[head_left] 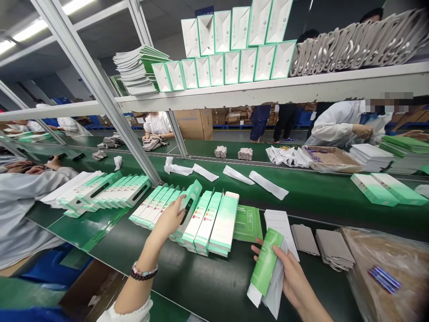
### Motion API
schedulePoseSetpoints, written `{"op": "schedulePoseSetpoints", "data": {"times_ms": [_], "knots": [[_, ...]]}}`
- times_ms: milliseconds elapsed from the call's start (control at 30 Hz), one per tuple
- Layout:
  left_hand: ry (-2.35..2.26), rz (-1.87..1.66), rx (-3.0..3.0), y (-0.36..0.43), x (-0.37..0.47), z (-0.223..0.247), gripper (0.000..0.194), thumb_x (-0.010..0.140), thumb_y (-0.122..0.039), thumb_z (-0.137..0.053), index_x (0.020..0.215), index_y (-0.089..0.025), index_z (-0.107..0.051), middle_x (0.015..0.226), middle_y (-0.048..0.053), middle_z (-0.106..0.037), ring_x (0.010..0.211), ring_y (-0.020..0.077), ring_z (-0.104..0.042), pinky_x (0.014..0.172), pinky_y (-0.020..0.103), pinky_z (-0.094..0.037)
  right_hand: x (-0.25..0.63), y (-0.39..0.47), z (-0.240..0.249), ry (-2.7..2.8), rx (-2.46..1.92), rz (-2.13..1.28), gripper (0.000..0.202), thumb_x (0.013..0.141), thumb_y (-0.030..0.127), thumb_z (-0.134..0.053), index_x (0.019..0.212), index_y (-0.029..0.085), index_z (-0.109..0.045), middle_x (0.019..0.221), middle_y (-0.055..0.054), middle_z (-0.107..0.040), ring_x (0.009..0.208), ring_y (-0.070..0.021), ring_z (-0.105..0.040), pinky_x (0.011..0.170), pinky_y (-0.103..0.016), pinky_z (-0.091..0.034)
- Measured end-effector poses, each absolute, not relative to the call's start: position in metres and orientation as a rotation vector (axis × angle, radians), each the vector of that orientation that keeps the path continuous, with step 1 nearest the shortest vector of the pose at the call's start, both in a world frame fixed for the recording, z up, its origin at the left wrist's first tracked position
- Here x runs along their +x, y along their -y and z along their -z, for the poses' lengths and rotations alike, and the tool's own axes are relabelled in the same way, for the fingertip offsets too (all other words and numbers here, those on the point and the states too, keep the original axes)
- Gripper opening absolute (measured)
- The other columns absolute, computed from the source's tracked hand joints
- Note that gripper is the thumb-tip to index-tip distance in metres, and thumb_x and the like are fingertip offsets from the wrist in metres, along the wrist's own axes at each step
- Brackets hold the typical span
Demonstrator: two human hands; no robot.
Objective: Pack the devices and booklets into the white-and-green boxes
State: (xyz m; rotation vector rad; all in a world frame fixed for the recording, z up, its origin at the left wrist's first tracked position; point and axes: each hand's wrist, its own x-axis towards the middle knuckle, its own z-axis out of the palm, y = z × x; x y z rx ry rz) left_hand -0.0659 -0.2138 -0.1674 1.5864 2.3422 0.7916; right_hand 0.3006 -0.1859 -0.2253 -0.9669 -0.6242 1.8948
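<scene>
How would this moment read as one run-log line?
left hand: touching black-windowed carton; right hand: holding green printed leaflet; nearby: row of cartons, folded gray pouches

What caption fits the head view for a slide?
Left hand on a pale green box, right hand holding a green booklet above the dark workbench.

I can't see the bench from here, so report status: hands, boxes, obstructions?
Left hand touching printed box. Right hand gripping green booklet with white paper. Other boxes close on both sides of printed box.
</scene>
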Motion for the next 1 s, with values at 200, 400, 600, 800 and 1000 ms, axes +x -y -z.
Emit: {"op": "schedulePoseSetpoints", "data": {"times_ms": [200,400,600,800,1000], "knots": [[-1.927,-1.555,1.3,0.276,-0.03,0.146,0.069,0.092,-0.052,-0.044,0.152,-0.026,-0.022,0.141,0.01,-0.054,0.123,0.0337,-0.056,0.098,0.046,-0.049,0.314,0.195,0.211,0.687,-0.92,-1.773,0.056,0.074,0.049,-0.074,0.121,0.022,-0.06,0.109,-0.011,-0.072,0.096,-0.0322,-0.07,0.084,-0.046,-0.057],[-1.202,-1.16,1.202,0.292,0.094,0.202,0.058,0.095,-0.053,-0.046,0.146,-0.027,-0.041,0.155,0.009,-0.04,0.143,0.0301,-0.033,0.117,0.043,-0.028,0.323,0.215,0.192,1.045,-0.631,-1.948,0.049,0.066,0.059,-0.075,0.098,0.022,-0.071,0.082,-0.012,-0.07,0.073,-0.029,-0.065,0.064,-0.041,-0.054],[-0.751,-1.081,1.1,0.268,0.126,0.201,0.068,0.082,-0.069,-0.056,0.13,-0.021,-0.052,0.121,0.012,-0.061,0.115,0.0282,-0.058,0.098,0.039,-0.044,0.339,0.22,0.195,1.324,-0.66,-2.02,0.048,0.074,0.055,-0.072,0.111,0.024,-0.065,0.094,-0.012,-0.07,0.088,-0.0314,-0.065,0.077,-0.044,-0.052],[-0.608,-1.12,0.939,0.245,0.138,0.229,0.071,0.07,-0.033,-0.085,0.127,-0.022,-0.045,0.105,0.005,-0.062,0.096,0.0205,-0.064,0.087,0.033,-0.047,0.352,0.212,0.188,1.216,-0.757,-1.866,0.044,0.071,0.042,-0.078,0.11,0.024,-0.067,0.104,-0.012,-0.071,0.096,-0.0344,-0.067,0.082,-0.048,-0.054],[-0.617,-0.96,1.16,0.245,0.146,0.241,0.096,0.069,-0.043,-0.082,0.147,-0.023,-0.029,0.135,0.015,-0.051,0.119,0.0326,-0.055,0.098,0.045,-0.043,0.371,0.159,0.151,0.83,-0.791,-1.47,0.05,0.065,0.048,-0.082,0.106,0.022,-0.069,0.101,-0.012,-0.073,0.086,-0.0319,-0.069,0.075,-0.047,-0.058]]}}
